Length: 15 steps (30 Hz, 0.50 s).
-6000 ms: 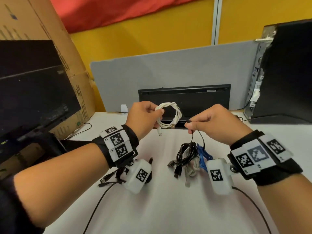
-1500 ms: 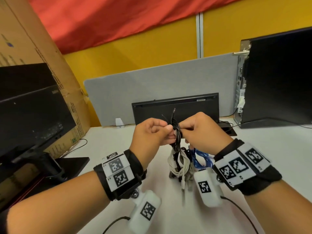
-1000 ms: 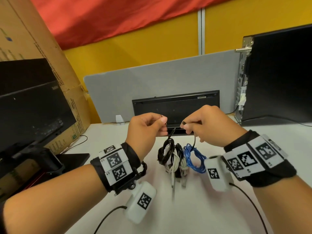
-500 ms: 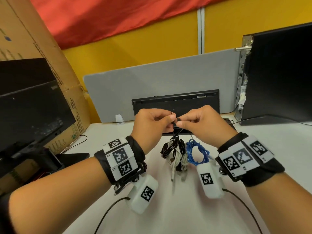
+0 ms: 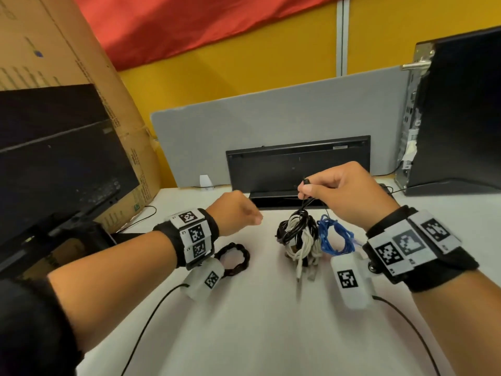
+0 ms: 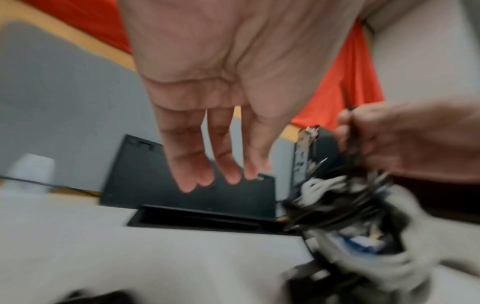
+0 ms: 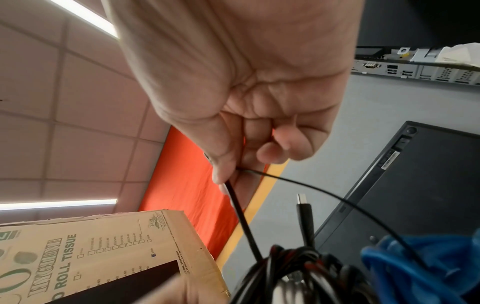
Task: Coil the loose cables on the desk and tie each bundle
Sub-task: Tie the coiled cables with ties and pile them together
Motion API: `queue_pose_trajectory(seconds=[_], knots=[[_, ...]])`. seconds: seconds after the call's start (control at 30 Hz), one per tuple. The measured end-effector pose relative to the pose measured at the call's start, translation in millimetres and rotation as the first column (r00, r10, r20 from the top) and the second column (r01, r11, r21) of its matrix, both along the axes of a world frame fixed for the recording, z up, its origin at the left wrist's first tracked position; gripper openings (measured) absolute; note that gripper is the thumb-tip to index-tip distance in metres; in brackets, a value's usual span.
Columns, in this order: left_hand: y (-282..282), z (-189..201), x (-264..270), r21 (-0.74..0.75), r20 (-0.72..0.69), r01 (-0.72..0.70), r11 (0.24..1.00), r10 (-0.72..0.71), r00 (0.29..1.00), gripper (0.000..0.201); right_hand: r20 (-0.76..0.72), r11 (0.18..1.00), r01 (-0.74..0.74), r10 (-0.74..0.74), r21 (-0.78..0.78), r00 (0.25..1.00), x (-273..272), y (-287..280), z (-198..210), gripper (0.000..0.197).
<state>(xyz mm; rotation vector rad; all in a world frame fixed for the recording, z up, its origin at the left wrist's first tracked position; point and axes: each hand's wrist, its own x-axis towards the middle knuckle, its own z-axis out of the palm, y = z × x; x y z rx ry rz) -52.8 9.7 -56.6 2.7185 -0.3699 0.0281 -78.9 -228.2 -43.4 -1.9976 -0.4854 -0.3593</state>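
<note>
Pinched between thumb and forefinger of the right hand (image 5: 344,189): a thin black tie (image 5: 305,195), held up above the black-and-white coil (image 5: 296,236), whose loops sit on the white surface (image 5: 257,321) just under that hand. Clenched round the tie and a black cable strand in the right wrist view, with a loose plug (image 7: 303,205) standing beside them. Touching the coil on its right, a blue coil (image 5: 336,237). Left hand (image 5: 235,211) off to the side, well apart from the bundles, fingers (image 6: 194,164) hanging straight and relaxed, grasping nothing. Near that wrist, flat on the surface, a dark braided ring (image 5: 234,259), seemingly a bundle already done. Step in hand, by judgement: tying the black-and-white bundle, with the tie not yet closed. Next move likely calling for the left hand to return, take the tie's free end and draw it round the loops while the right keeps tension, so the coil does not spring open. Hard to make out: whether the tie already passes round the coil, since the loops overlap; whether black and white cables form one bundle or two; the left wrist view blurred; the ring partly hidden behind the wrist camera. Behind, a propped keyboard (image 5: 298,164) against a grey divider (image 5: 271,118).
</note>
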Motion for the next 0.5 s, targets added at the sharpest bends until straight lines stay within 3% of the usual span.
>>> queue_pose_trajectory(seconds=[0.07, 0.13, 0.23, 0.5], knots=[[24, -10, 3, 0.285, -0.121, -0.057, 0.957, 0.096, 0.988, 0.024, -0.008, 1.000, -0.009, 0.009, -0.011, 1.000, 0, 1, 0, 0.016], [40, -19, 1, 0.363, -0.237, -0.102, 0.926, 0.198, 0.951, 0.033, -0.011, 1.000, -0.018, 0.017, -0.008, 1.000, 0, 2, 0, 0.016], [53, -30, -2, 0.289, -0.325, -0.186, 0.939, 0.279, 0.904, 0.035, -0.013, 1.000, -0.030, 0.030, -0.002, 0.999, 0, 4, -2, 0.016], [55, -45, -1, 0.177, -0.323, -0.333, 0.926, 0.374, 0.869, 0.021, 0.002, 0.998, -0.038, 0.038, -0.041, 0.999, 0, 5, -3, 0.015]])
